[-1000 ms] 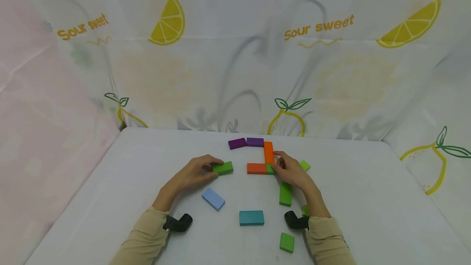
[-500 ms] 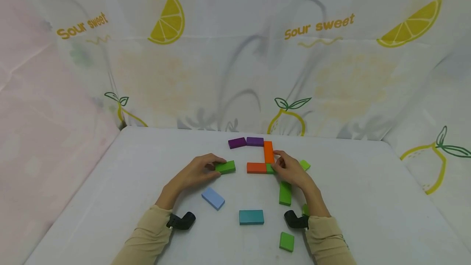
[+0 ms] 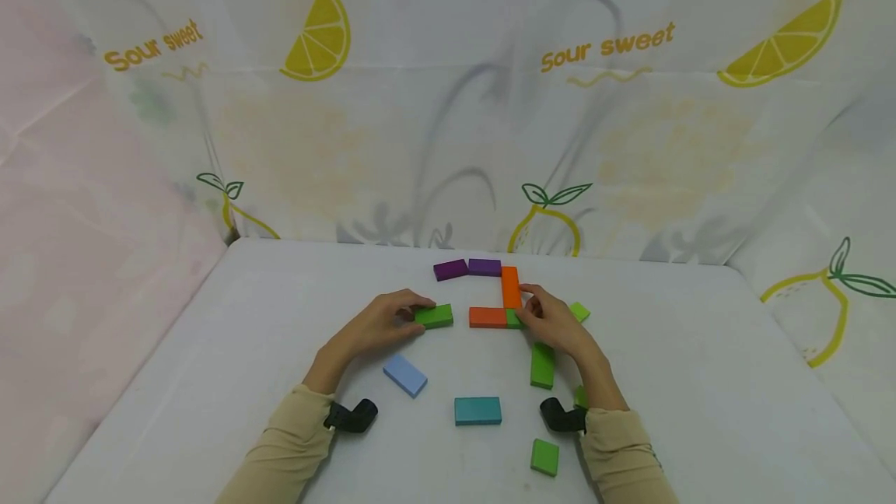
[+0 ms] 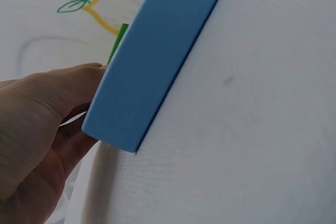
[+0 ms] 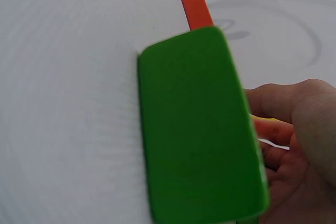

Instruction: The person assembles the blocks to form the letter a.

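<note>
Left hand (image 3: 374, 323) angles toward two o'clock, thumb and fingers pinching; right hand (image 3: 556, 325) toward eleven, fingers bent.

Blocks (image 3: 435, 316) look smooth and painted, wood or plastic I can't tell; the blue block (image 4: 157, 66) is pretty matt up close, the green block (image 5: 202, 129) has a faint sheen along one edge. White surface (image 3: 700, 379) is matt, slightly grainy, and the printed backdrop (image 3: 420, 123) looks like creased cloth. Sleeves (image 3: 283, 442) are matt cloth, wrist cameras (image 3: 358, 416) black plastic by the look.
</note>
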Demonstrator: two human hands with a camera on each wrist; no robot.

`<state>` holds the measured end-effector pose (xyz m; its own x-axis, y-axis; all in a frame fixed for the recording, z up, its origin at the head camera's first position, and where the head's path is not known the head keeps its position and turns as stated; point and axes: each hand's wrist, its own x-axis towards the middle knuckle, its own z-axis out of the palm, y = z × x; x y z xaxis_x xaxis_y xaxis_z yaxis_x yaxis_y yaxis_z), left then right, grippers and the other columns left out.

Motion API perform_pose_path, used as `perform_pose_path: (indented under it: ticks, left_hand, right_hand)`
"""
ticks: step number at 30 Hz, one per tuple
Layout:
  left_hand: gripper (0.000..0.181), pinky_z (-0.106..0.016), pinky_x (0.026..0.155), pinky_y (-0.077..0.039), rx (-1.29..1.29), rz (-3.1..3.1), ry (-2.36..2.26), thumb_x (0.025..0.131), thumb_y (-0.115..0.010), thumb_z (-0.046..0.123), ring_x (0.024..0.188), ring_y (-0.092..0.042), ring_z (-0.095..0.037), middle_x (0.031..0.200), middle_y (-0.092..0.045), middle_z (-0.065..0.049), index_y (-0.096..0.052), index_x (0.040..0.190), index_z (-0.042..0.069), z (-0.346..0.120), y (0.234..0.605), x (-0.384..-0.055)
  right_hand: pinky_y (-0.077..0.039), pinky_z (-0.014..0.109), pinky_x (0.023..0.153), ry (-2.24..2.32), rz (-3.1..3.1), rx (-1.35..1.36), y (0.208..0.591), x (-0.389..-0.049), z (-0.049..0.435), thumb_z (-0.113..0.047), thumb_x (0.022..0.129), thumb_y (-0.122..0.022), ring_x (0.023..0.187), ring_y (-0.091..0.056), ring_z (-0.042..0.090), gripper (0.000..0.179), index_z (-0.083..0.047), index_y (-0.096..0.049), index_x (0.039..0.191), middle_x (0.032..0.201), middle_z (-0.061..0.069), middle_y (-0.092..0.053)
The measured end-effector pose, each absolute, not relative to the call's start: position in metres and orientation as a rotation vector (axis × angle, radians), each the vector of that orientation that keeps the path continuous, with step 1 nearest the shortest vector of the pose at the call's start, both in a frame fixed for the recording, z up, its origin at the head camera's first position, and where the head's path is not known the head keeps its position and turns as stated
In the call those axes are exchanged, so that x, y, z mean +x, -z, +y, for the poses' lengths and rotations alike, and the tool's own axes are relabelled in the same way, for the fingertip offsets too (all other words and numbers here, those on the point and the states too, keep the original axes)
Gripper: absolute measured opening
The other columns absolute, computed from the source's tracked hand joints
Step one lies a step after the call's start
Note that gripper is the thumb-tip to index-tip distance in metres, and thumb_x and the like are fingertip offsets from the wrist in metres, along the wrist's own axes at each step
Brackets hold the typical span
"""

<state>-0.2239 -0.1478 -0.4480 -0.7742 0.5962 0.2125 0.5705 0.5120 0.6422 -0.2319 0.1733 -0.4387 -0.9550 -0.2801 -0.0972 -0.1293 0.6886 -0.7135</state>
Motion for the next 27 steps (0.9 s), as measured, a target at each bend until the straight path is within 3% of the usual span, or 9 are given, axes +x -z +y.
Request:
perform_pose_path:
  ticks: [16, 27]
  left_hand:
    - [0.037, -0.030, 0.087, -0.052, 0.973, 2.727, -1.032, 0.085, -0.069, 0.012, 0.096, -0.062, -0.016, 0.116, -0.065, -0.005, -0.063, 0.121, 0.009, -0.1462, 0.4456, -0.2255]
    - [0.038, -0.035, 0.094, -0.049, 0.878, 2.669, -1.078, 0.086, -0.068, 0.014, 0.105, -0.057, -0.017, 0.121, -0.062, -0.002, -0.062, 0.124, 0.013, -0.1440, 0.4444, -0.2281]
  right_hand:
    - [-0.042, 0.027, 0.068, 1.102, 2.713, -0.339, 0.4393, -0.2324, 0.1730, -0.021, 0.096, -0.053, 0.081, -0.048, 0.018, 0.047, -0.006, -0.040, 0.139, 0.094, 0.008, -0.055]
    - [-0.042, 0.027, 0.070, 1.097, 2.721, -0.361, 0.4377, -0.2309, 0.1733, -0.020, 0.095, -0.053, 0.082, -0.050, 0.018, 0.047, -0.004, -0.041, 0.138, 0.095, 0.009, -0.056]
